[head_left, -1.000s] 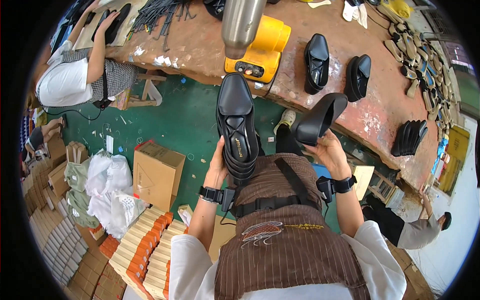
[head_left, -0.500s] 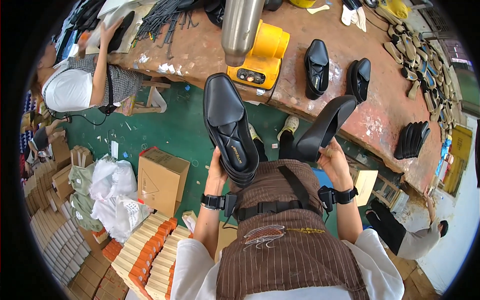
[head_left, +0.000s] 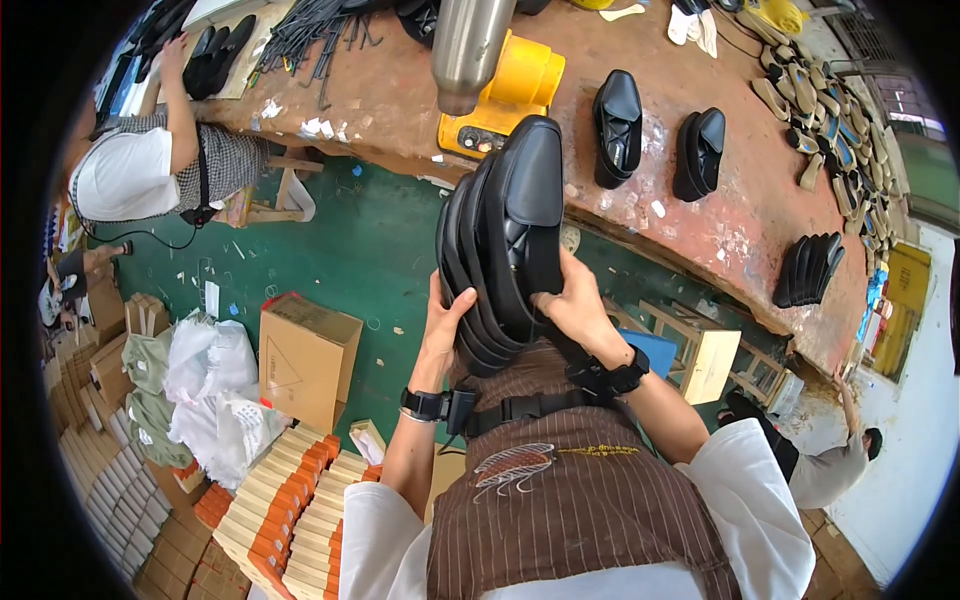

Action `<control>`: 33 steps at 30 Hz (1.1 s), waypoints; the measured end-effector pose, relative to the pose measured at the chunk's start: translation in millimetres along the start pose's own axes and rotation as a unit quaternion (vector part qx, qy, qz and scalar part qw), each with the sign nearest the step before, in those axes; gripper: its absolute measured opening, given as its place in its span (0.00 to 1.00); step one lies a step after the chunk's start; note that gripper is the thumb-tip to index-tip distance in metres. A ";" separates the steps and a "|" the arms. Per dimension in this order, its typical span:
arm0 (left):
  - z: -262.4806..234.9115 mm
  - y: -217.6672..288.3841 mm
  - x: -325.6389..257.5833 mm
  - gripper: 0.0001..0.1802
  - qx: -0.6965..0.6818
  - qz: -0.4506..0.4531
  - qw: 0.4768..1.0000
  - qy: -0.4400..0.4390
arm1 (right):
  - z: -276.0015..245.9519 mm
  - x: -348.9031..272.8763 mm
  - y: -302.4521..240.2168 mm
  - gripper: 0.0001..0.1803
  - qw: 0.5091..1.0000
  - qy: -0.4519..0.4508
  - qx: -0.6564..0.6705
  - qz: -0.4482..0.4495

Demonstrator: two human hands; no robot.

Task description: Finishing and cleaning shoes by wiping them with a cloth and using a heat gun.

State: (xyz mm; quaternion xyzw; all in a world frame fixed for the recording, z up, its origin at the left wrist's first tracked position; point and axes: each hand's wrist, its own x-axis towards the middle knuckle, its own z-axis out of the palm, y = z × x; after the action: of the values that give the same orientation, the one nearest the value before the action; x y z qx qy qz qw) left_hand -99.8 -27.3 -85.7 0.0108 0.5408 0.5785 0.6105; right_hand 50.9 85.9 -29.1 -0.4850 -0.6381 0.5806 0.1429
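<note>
Between my hands is a stack of several black leather shoes (head_left: 530, 185), nested side by side with toes pointing up and away from me. My left hand (head_left: 440, 318) grips the stack from its left side, thumb lying across the shoes. Against the right side, my right hand (head_left: 580, 305) presses on the nearest shoe with fingers wrapped round its heel end. Beyond them on the workbench (head_left: 680, 235) stand a black shoe (head_left: 618, 130) and, to its right, another small group of black shoes (head_left: 700, 155).
A yellow machine (head_left: 520, 85) with a metal cylinder (head_left: 470, 50) stands at the bench edge. More black shoes (head_left: 808, 270) and a heap of beige-lined shoes (head_left: 830, 120) lie at right. Cardboard boxes (head_left: 310, 360) and white bags (head_left: 215, 380) are on the left floor. Two other people (head_left: 130, 175) are nearby.
My right hand has brought its shoe leftward onto the stack in my left hand. The stack has turned, showing several shoes from the side. My view has shifted slightly.
</note>
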 end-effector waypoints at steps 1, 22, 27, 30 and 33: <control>1.1 0.0 -1.9 0.39 -0.009 0.005 1.000 -0.003 | -1.5 -0.4 -0.4 0.27 0.999 0.015 0.034 0.014; -5.4 16.1 34.2 0.39 -0.134 -0.063 0.989 -0.017 | -100.2 -27.4 67.9 0.14 0.808 0.284 0.506 0.102; -10.5 13.1 19.2 0.42 -0.072 -0.038 0.996 -0.038 | -98.6 -25.2 64.5 0.16 0.810 0.282 0.505 0.102; -6.4 17.7 8.4 0.42 -0.064 -0.023 0.998 -0.018 | -97.3 -21.5 54.1 0.16 0.789 0.299 0.526 0.107; -12.7 13.4 11.1 0.43 -0.083 -0.028 0.996 -0.018 | -97.5 -16.0 47.7 0.16 0.779 0.293 0.543 0.112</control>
State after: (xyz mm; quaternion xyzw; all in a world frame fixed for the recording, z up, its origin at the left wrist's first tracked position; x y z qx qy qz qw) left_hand -120.5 -22.7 -89.6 -0.0442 0.4802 0.6038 0.6347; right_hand 153.1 125.3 -37.2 -0.5418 -0.0858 0.6729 0.4963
